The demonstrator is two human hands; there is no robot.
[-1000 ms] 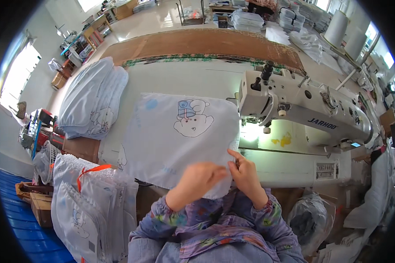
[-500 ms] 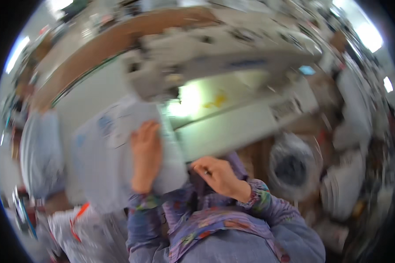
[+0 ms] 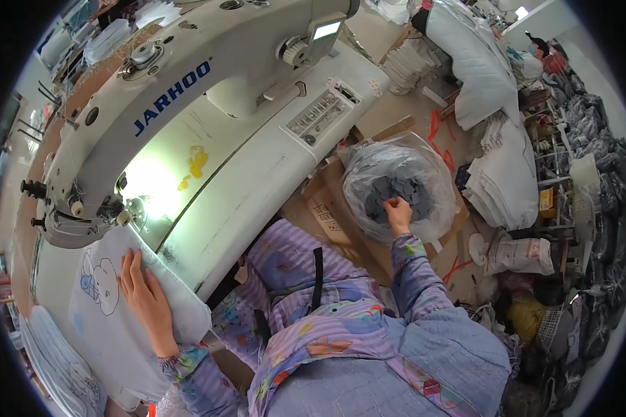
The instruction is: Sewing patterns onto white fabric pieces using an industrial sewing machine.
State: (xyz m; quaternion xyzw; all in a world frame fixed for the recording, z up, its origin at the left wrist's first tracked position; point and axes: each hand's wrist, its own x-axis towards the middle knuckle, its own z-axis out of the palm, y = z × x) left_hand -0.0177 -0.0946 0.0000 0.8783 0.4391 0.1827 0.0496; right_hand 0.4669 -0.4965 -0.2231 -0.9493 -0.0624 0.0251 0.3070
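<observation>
My left hand [image 3: 145, 299] lies flat, fingers spread, on a white fabric piece with a printed cartoon bear [image 3: 104, 306], which lies on the sewing table beside the needle of the white sewing machine [image 3: 181, 90]. My right hand [image 3: 398, 210] reaches down to the right into a clear plastic bag [image 3: 396, 182] full of small grey fabric pieces. Its fingers are pinched on one grey piece [image 3: 391, 202] at the top of the pile.
A cardboard box [image 3: 330, 208] stands under the bag beside the table. Stacks of white fabric [image 3: 508, 181] and filled sacks [image 3: 518, 254] crowd the floor to the right. More printed white pieces [image 3: 55, 368] are stacked at the lower left. The machine's lamp lights the bed [image 3: 153, 194].
The view has swung right and down. My right hand left the white fabric and moved down into the bag of grey pieces. My left hand stayed pressed on the white fabric.
</observation>
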